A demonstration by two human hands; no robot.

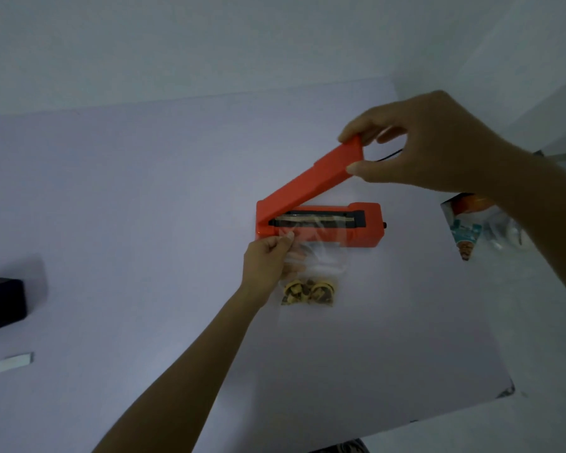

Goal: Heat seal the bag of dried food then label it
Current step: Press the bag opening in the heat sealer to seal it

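1. We take the orange sealer [321, 223] in the middle of the white table [144, 223] as our landmark.
2. Its lever arm [311, 181] is raised, so the slot over the sealing strip is open; the right hand [432, 148] holds the arm's tip.
3. In front of the sealer, the clear bag [309, 276] and the left hand [268, 263] block the way.
4. To its right lie printed packets [468, 230].
5. Far to its left stands a black box [0, 302], with a small white piece [13, 361] nearer us; between them and the sealer the table is bare.

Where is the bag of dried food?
Mid-table, the bag lies just in front of the orange sealer, its open top on the sealing bar, pinched by the left hand.
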